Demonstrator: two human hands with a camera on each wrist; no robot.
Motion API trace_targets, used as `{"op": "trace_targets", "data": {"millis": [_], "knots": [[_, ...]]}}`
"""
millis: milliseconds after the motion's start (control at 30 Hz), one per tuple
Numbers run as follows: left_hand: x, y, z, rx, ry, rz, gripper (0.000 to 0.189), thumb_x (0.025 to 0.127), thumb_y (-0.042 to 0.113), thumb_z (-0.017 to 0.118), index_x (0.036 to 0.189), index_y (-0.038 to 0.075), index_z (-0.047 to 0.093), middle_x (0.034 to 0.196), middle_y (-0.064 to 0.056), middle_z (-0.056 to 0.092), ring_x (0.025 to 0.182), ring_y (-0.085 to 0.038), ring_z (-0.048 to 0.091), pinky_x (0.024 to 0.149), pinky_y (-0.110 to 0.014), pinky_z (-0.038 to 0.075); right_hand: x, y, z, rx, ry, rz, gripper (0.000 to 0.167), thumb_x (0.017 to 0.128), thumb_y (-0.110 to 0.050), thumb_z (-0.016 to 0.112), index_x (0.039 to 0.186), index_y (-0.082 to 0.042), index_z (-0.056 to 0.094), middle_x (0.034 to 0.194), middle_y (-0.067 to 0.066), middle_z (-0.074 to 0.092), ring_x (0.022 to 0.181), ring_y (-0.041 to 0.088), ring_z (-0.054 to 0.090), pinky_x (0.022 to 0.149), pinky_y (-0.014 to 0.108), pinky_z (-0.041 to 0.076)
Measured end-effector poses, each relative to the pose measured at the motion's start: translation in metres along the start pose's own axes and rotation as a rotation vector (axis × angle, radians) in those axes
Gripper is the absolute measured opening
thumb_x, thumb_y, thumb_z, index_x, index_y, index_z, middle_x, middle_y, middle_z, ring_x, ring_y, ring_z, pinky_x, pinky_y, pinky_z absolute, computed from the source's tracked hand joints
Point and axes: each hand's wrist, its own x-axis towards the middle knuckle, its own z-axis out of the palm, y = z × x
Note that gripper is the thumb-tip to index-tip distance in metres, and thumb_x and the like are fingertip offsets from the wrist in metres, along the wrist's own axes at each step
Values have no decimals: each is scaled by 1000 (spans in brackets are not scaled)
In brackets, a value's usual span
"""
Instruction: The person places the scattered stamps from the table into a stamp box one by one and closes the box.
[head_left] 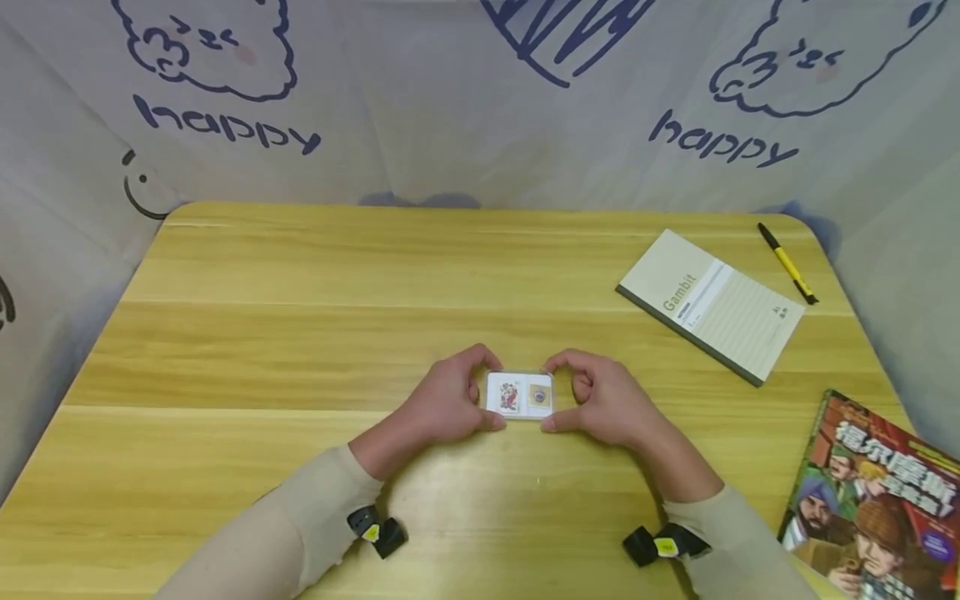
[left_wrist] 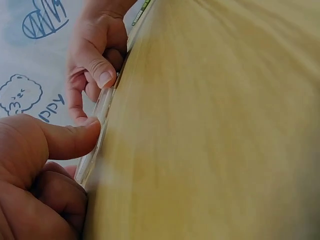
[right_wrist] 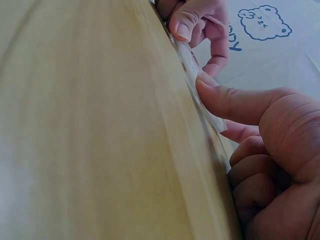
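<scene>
Between both hands, a small flat case [head_left: 522, 408] of clear plastic lies on or just above the wooden table [head_left: 300, 350]. Its white insert bears a colourful little picture on the left and a tan square with a dark round mark on the right. The left hand [head_left: 452, 398] pinches the case's left end, thumb at the near edge and index finger at the far edge. At the other end, the right hand [head_left: 611, 402] grips it likewise. Both wrist views show the case's clear edge [left_wrist: 102, 107] [right_wrist: 188, 65] close to the tabletop; their other fingers are curled in.
A beige notebook [head_left: 712, 304] lies at the back right, with a yellow and black pen [head_left: 786, 262] beside it. An illustrated book [head_left: 873, 500] occupies the front right corner. Behind the table hangs a pale cloth [head_left: 450, 108] with drawings and lettering.
</scene>
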Motion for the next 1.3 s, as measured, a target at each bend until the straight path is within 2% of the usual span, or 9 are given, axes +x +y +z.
{"op": "trace_targets", "data": {"millis": [200,433,667,800,900,1100,1300], "knots": [[2,2,1,35,19,-16,60,66,6,93,115,13,58,65,-4,50,57,-16,47,54,-31,40,0,-4,1,12,-13,45,61,63,-22,97,115,-18,66,59,-3,34,53,15,33,56,32,32],[0,0,1,22,21,-18,60,70,7,90,121,11,60,61,-1,47,52,-13,43,51,-29,37,-2,-5,3,15,23,79,60,64,-24,96,117,-19,69,58,-3,36,52,15,33,53,30,30],[-2,-3,0,-25,27,-4,63,72,8,90,128,3,60,58,1,44,47,-11,36,44,-26,32,-2,1,1,64,29,42,61,65,-23,96,121,-17,71,56,-5,32,51,12,28,56,29,34],[-2,-3,0,-29,33,-1,64,72,9,90,128,2,60,56,1,42,46,-11,35,44,-26,30,-2,4,1,96,43,29,59,67,-21,95,121,-16,72,54,-4,31,50,12,27,53,28,32],[-1,-2,-1,-8,48,-5,65,72,10,91,129,2,62,57,0,44,47,-11,36,44,-26,31,-1,2,0,78,53,45,58,67,-23,95,120,-17,74,53,-4,32,49,13,28,48,27,27],[0,3,-1,17,85,-51,70,68,14,94,130,3,65,59,-3,49,50,-12,39,45,-26,32,-1,-1,-3,23,28,67,60,70,-26,94,125,-17,72,53,-4,35,48,12,30,45,26,26],[-3,-1,0,15,75,-52,73,68,15,94,133,2,63,59,-3,47,50,-12,40,44,-25,32,-2,0,-1,14,9,50,61,70,-29,93,126,-18,72,53,-5,36,47,11,30,44,25,25]]}}
